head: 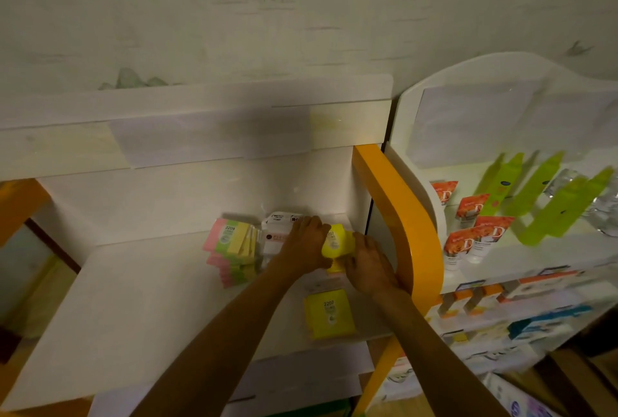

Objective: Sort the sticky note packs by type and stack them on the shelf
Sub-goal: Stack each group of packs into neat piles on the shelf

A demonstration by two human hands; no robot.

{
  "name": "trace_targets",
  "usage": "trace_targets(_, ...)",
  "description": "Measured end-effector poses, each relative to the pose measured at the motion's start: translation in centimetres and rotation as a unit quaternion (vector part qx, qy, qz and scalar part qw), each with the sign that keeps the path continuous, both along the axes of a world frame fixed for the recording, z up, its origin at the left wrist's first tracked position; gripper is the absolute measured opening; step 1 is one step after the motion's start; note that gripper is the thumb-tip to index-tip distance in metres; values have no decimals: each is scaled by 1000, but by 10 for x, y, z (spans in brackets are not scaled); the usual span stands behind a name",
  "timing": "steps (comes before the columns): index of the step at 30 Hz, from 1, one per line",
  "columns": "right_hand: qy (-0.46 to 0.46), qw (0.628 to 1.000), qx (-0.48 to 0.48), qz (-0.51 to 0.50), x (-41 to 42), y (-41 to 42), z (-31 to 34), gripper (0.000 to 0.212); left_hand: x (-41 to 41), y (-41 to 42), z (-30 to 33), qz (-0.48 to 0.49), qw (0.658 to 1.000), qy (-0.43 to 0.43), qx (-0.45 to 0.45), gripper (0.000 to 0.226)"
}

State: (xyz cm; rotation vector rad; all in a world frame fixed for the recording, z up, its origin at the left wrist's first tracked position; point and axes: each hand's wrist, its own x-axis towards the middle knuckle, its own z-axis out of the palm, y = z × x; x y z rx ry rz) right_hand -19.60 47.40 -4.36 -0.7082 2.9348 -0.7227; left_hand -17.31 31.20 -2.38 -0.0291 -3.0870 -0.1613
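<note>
On the white shelf (140,289), near its back right corner, both my hands meet around a yellow sticky note pack (335,242). My left hand (306,244) grips its left side and my right hand (369,266) holds its right side. More yellow shows just below the pack, between my hands. A second yellow pack (329,318) lies near the front edge. A pile of pink, green and yellow striped packs (234,251) stands to the left. White packs (277,232) sit between that pile and my left hand, partly hidden by it.
An orange side panel (401,226) bounds the shelf on the right, close to my right hand. Beyond it a white rack (421,162) holds orange tubes (468,236), green packets (548,202) and boxed goods below. The shelf's back wall stands right behind the packs.
</note>
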Motion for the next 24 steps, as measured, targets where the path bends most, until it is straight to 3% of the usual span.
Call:
trace_targets(7,-1,1000,17,-12,-5,-4,5,54,20,-20,40,-3,986,83,143,80)
trace_targets(24,2,993,112,-25,-4,-38,-9,70,120,-87,27,111,976,117,143,82)
